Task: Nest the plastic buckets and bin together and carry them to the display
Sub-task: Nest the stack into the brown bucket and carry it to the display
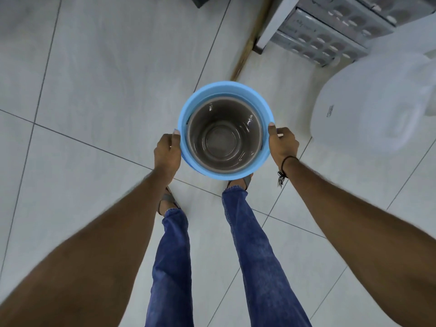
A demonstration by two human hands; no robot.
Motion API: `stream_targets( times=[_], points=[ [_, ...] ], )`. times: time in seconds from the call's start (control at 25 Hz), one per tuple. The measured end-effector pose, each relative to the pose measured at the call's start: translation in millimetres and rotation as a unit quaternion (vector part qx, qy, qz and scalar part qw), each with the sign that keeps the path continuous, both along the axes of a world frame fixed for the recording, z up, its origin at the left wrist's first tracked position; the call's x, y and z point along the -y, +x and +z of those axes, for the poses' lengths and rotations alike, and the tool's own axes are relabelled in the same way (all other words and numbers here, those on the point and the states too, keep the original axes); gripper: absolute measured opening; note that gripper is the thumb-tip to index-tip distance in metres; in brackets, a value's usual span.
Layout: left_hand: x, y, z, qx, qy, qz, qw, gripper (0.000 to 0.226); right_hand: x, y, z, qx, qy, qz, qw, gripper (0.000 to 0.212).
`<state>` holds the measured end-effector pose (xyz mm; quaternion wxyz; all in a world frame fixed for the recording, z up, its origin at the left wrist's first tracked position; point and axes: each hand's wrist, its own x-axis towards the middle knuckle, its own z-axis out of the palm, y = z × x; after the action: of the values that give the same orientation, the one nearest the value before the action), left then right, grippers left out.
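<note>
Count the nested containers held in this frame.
2: a blue bucket outside, gripped by left hand and right hand, and a grey bucket inside it. Others underneath may be hidden.

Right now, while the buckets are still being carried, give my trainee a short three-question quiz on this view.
1. True or false: the grey bucket sits inside the blue bucket.
2. Which hands hold the blue bucket? A) left only B) right only C) both, one on each side
3. Fill in: the large white plastic container stands on the floor to the person's ____.

Key:
1. True; only the blue rim shows around the grey one.
2. C; the left hand and the right hand each grip an opposite side of the rim.
3. Right, beside the grey drawer unit.
</note>
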<state>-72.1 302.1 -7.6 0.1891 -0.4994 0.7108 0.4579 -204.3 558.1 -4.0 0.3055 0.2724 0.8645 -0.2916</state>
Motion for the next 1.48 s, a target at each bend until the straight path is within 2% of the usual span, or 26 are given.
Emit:
stream_targets(
  times=[0.08,0.16,0.24,0.4,0.6,0.68,0.8,0.96,1.08,1.24,1.36,1.48],
  points=[
    [0,-3,-4,0.041,-0.054,-0.024,0.997,0.038,-8,-1,-6,0.036,0.005,-0.024,0.999,0.046],
    [-1,-2,-12,0.094,-0.022,0.021,0.995,0.026,-14,2,-10,0.077,0.008,-0.035,0.996,0.040],
    [-5,-1,-20,0.122,0.025,0.067,0.990,0.023,-17,6,-17,0.079,0.008,-0.017,0.997,0.035],
    [-14,3,-33,0.124,0.086,0.104,0.983,0.039,-15,-1,-31,0.084,-0.003,0.019,0.996,0.037],
    [-17,16,-60,0.120,0.146,0.134,0.973,0.055,-28,-4,-59,0.127,-0.030,0.163,0.978,0.052],
    [-17,17,-63,0.099,0.201,0.217,0.950,0.055,-30,-3,-64,0.151,-0.073,0.106,0.980,0.051],
    [-15,15,-58,0.072,0.281,0.296,0.910,0.042,-23,-10,-58,0.240,-0.139,-0.069,0.958,0.042],
    [1,13,-38,0.049,0.310,0.305,0.899,0.051,-8,-21,-40,0.249,-0.167,-0.122,0.946,0.051],
    [26,20,-7,0.039,0.322,0.317,0.891,0.056,16,-24,-9,0.238,-0.172,-0.105,0.950,0.058],
    [66,38,62,0.030,0.327,0.324,0.887,0.039,55,-14,56,0.228,-0.191,-0.092,0.950,0.057],
    [107,48,146,0.005,0.324,0.320,0.890,0.033,91,-7,134,0.210,-0.222,-0.078,0.949,0.057],
    [163,54,250,-0.054,0.344,0.301,0.888,0.031,139,-9,239,0.177,-0.261,-0.052,0.947,0.052]
  ],
)
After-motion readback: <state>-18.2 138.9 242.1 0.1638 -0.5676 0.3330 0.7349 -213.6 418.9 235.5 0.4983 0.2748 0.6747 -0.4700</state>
